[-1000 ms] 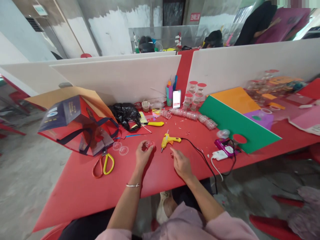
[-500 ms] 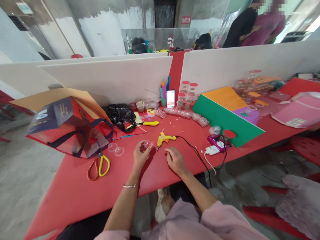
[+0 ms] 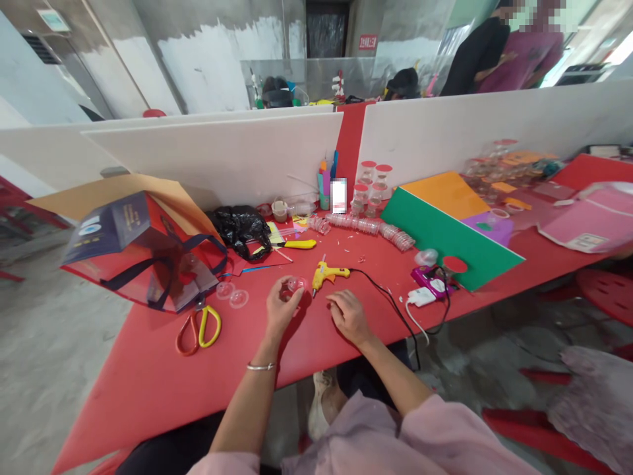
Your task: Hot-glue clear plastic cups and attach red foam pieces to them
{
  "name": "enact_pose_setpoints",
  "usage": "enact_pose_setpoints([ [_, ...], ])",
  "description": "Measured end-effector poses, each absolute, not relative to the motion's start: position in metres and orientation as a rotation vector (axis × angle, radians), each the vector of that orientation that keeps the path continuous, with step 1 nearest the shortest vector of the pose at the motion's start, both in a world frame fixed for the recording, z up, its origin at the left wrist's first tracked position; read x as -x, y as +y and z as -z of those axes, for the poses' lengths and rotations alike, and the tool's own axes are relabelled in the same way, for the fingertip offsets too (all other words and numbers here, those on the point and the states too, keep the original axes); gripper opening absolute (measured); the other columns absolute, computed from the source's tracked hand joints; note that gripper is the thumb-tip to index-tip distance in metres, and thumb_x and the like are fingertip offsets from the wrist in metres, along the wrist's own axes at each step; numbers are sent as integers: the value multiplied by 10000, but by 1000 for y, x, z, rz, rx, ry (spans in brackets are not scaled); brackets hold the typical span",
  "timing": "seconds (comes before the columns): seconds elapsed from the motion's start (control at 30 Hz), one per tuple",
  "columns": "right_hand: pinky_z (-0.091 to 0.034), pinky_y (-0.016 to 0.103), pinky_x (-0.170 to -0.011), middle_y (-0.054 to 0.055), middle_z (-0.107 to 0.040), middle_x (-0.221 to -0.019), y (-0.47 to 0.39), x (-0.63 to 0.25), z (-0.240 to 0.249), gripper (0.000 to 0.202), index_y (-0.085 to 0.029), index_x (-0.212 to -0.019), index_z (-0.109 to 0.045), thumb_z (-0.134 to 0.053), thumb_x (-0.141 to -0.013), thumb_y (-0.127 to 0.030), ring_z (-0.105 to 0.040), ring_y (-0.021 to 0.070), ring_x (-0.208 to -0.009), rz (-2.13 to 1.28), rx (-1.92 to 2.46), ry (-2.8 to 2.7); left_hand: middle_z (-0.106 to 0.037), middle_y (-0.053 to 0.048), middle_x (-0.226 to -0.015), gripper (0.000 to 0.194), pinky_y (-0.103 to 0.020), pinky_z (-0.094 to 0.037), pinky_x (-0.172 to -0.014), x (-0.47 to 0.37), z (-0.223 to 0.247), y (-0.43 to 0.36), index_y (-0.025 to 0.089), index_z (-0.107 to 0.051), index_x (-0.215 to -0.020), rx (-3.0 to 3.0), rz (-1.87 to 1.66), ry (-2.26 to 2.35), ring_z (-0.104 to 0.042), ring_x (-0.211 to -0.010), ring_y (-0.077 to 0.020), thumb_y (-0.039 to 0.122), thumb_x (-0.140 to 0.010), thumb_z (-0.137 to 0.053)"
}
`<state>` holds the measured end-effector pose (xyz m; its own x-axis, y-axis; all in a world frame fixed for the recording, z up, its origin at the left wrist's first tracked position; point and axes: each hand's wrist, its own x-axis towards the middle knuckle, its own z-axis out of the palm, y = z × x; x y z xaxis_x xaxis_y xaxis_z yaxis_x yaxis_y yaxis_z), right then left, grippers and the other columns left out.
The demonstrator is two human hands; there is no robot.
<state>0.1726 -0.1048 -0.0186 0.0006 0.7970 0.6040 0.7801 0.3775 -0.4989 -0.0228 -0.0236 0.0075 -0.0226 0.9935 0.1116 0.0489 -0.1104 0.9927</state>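
Observation:
My left hand is closed around a small clear plastic cup or dome, holding it just above the red table. Its thumb and fingers grip the sides and hide part of it. My right hand rests by the table's front edge, fingers curled, with nothing seen in them. Between and beyond the hands lies a yellow hot glue gun, nozzle toward me. Two clear plastic discs lie left of my left hand, near scissors with one red and one yellow handle.
A large gift bag and a black plastic bag stand left. Rows of stacked clear cups lie behind the glue gun. At right are a purple power strip, cords and a green board. People stand beyond the white partition.
The whole view has shifted slightly to the right. My left hand has tilted a little with the clear cup still in it. My right hand and the glue gun look unchanged.

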Motion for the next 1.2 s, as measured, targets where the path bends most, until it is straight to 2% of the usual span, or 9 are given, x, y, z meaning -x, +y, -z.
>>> enact_pose_setpoints([
  [0.2, -548, 416, -912, 86, -717, -1001, -103, -173, 17, 286, -204, -1106, -702, -467, -962, -127, -627, 229, -969, -21, 1364, -1739, -716, -103, -1063, 404, -369, -550, -816, 29, 3, -16, 218, -691, -1125, -1540, -1292, 1267, -673, -924, -236, 392, -769, -770],
  [0.3, -552, 397, -910, 76, -727, -996, -103, -172, 17, 263, -208, -1099, -706, -510, -947, -120, -633, 217, -962, -12, 1333, -1720, -720, -115, -1076, 385, -447, -487, -952, 36, 12, -9, 227, -716, -1072, -1751, -1281, 1443, -645, -1013, -291, 342, -714, -798],
  [0.4, -555, 385, -912, 65, -745, -1027, -101, -172, 19, 259, -221, -1128, -704, -544, -954, -115, -645, 208, -966, -32, 1285, -1715, -729, -123, -1062, 370, -474, -449, -992, 41, 16, -6, 233, -733, -1051, -1900, -1194, 1509, -631, -1052, -327, 306, -694, -795],
  [0.6, -560, 359, -841, 51, -743, -935, -100, -169, 17, 228, -249, -1138, -719, -586, -979, -154, -654, 205, -883, -80, 1259, -1637, -680, -147, -1255, 482, -461, -434, -1039, 40, 6, -11, 201, -675, -1245, -2075, -1197, 1406, -596, -1181, -322, 251, -769, -733],
  [0.67, -556, 356, -819, 53, -725, -909, -101, -164, 16, 159, -248, -1093, -727, -635, -969, -208, -653, 209, -863, -88, 1294, -1585, -703, -126, -1183, 328, -408, -469, -992, 37, 1, -16, 208, -712, -1156, -2051, -1247, 1206, -623, -1114, -279, 300, -841, -706],
  [0.73, -548, 360, -805, 57, -718, -905, -102, -159, 15, 119, -246, -1059, -726, -683, -950, -260, -648, 217, -856, -90, 1306, -1566, -736, -94, -975, 186, -348, -506, -857, 33, -3, -22, 198, -749, -987, -2005, -1139, 956, -657, -904, -224, 340, -901, -666],
  [0.83, -533, 361, -787, 58, -718, -892, -102, -153, 16, 100, -244, -1030, -724, -697, -943, -285, -636, 222, -841, -89, 1295, -1592, -730, -68, -811, 235, -299, -487, -728, 27, -4, -29, 174, -766, -859, -1948, -952, 718, -640, -751, -183, 355, -936, -638],
  [1.03, -499, 353, -765, 55, -709, -857, -102, -153, 18, 83, -227, -983, -730, -695, -945, -293, -618, 221, -817, -71, 1330, -1608, -720, -55, -774, 226, -275, -459, -698, 23, -5, -32, 164, -777, -836, -1900, -954, 716, -617, -717, -163, 354, -910, -679],
  [1.2, -485, 352, -772, 50, -718, -866, -101, -155, 19, 66, -230, -959, -726, -690, -948, -284, -616, 219, -819, -103, 1341, -1607, -649, -11, -635, 258, -247, -399, -550, 25, -6, -35, 154, -707, -805, -1760, -802, 761, -540, -525, -120, 404, -866, -725],
])
